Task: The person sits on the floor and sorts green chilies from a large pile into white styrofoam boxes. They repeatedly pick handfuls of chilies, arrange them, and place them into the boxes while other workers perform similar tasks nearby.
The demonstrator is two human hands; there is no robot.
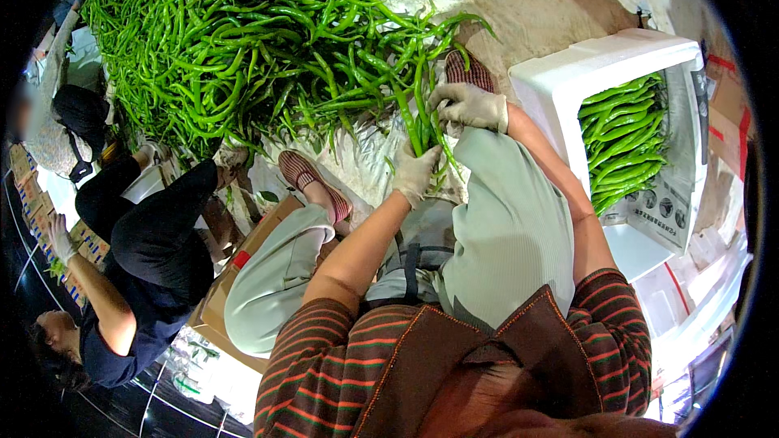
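Observation:
My left hand (pixel 418 171), in a pale glove, grips a small bunch of long green chili peppers (pixel 411 125) by their lower ends. The bunch points away from me, towards the pile. My right hand (pixel 470 107), gloved as well, is just right of the bunch above my knee. Its fingers are curled and their tips meet the edge of the peppers; whether they pinch one is hidden. Beyond both hands spreads a large heap of green chili peppers (pixel 243 42). On my right a white foam box (pixel 608 52), lined with printed paper, holds peppers laid side by side (pixel 627 140).
White sheeting (pixel 359 161) covers the ground by my striped shoes (pixel 304 170). A cardboard box (pixel 261 231) is beside my left leg. To my left sits a co-worker in dark clothes (pixel 164 243), with another person (pixel 58 128) farther off. Cartons (pixel 727 109) stand beyond the foam box.

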